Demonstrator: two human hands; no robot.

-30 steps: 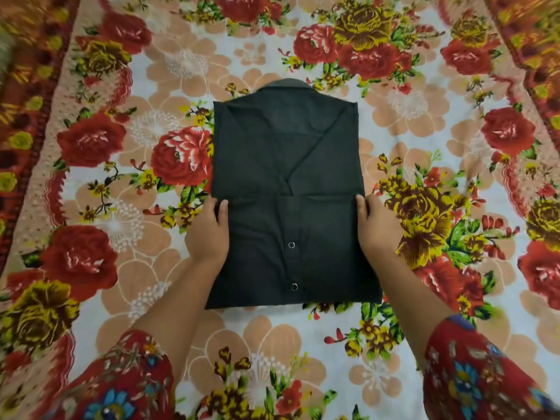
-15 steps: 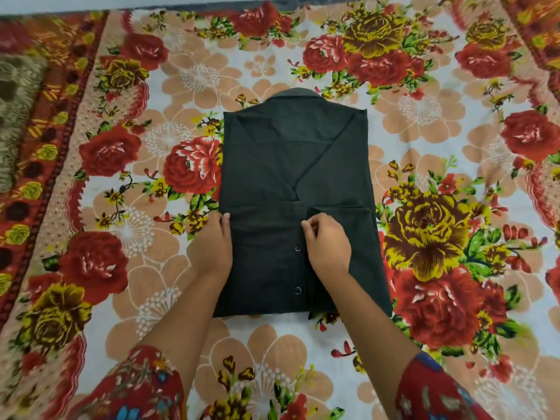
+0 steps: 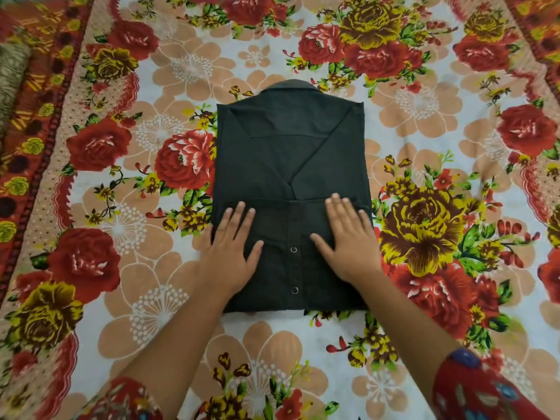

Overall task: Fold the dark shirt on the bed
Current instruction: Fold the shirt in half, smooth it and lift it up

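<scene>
The dark shirt [image 3: 288,165] lies folded into a tall rectangle in the middle of the bed, collar at the far end, sleeves tucked across its back. Its lower part is folded up over the body, with two snap buttons showing on the near half. My left hand [image 3: 231,253] rests flat on the near left of the shirt, fingers spread, its heel on the left edge. My right hand [image 3: 345,241] lies flat on the near right part, fingers apart and pointing away from me. Neither hand holds any fabric.
The shirt lies on a floral bedsheet [image 3: 424,122] with red and yellow roses that covers the whole bed. A brownish textured cloth or cushion [image 3: 10,74] shows at the far left edge. My red patterned sleeves are at the bottom corners.
Both hands have let go of the folded edge and now press flat on the near half of the shirt. The right hand moved from the centre placket to the right side.
</scene>
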